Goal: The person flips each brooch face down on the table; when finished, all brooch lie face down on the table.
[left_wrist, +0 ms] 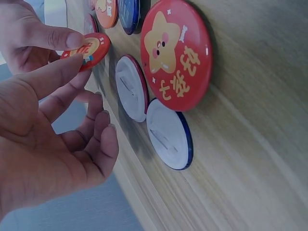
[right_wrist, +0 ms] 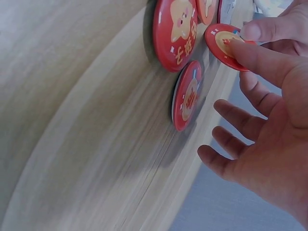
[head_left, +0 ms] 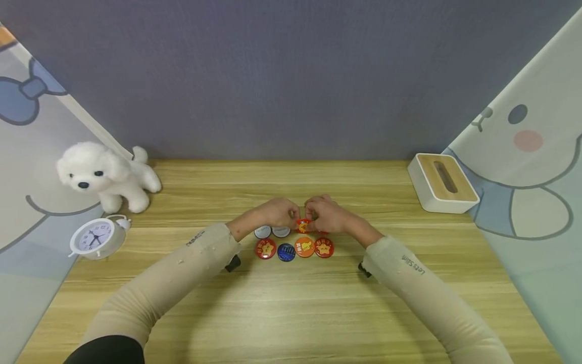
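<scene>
My left hand (head_left: 278, 212) and right hand (head_left: 329, 215) meet over the table, both pinching one red button badge (left_wrist: 98, 50) between thumb and fingertips. In the right wrist view, this badge faces up with a yellow round print, tilted above the wood. Two badges lying white pin side up, one red-rimmed (left_wrist: 131, 88) and one blue-rimmed (left_wrist: 168, 134), are near my left hand. Below my right hand lies another red badge (right_wrist: 187, 96), face up. A front row holds a red star badge (head_left: 265, 248), a blue badge (head_left: 286, 252), an orange thumbs-up badge (head_left: 304, 247) and a second red star badge (head_left: 324, 247).
A white plush dog (head_left: 109, 174) and a white alarm clock (head_left: 97, 238) stand on the left of the wooden table (head_left: 282, 313). At the back right is a tissue box (head_left: 443, 183) with a wooden lid. A grey wall (head_left: 291, 81) rises behind.
</scene>
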Demonstrator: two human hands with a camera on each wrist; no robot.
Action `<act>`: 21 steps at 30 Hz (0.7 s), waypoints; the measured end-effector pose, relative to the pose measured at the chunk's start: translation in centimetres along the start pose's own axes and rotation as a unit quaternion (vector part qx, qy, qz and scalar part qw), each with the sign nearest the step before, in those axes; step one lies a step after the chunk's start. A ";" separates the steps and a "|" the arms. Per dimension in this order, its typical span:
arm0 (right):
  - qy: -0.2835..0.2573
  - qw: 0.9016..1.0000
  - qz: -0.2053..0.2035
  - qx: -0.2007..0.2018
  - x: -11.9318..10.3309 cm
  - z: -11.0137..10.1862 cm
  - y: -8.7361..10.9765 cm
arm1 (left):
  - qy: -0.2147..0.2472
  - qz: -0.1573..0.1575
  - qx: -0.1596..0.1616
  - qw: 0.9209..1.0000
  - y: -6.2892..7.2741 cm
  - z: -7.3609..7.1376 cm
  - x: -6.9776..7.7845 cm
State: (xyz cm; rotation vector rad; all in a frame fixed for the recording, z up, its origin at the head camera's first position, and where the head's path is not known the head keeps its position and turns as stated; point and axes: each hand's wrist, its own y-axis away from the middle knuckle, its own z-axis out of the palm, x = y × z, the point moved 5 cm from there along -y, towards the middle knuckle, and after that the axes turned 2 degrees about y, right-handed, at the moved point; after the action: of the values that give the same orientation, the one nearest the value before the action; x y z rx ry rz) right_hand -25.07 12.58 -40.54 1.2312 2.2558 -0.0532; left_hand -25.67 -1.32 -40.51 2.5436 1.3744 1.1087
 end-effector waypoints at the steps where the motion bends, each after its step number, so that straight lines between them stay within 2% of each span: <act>1: 0.001 1.000 -0.002 0.001 0.0 0.0 0.0 | 0.001 0.006 0.003 1.000 0.0 0.0 0.0; 8: -0.012 1.000 -0.019 -0.001 0.1 -0.1 0.2 | -0.007 0.045 0.023 0.999 0.2 -0.3 0.4; 14: -0.007 0.999 -0.047 0.023 0.4 -0.8 0.3 | -0.019 0.053 0.046 0.997 0.4 -0.6 0.3; 21: -0.033 0.998 0.002 0.055 1.1 -1.4 0.3 | -0.029 0.058 0.074 0.995 0.8 -1.1 0.3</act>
State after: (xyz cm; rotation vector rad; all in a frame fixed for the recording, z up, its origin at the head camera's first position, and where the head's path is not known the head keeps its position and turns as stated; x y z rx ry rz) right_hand -25.89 13.97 -39.83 1.2716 2.2185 -0.2165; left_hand -25.69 -1.89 -39.24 2.7688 1.3579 0.9730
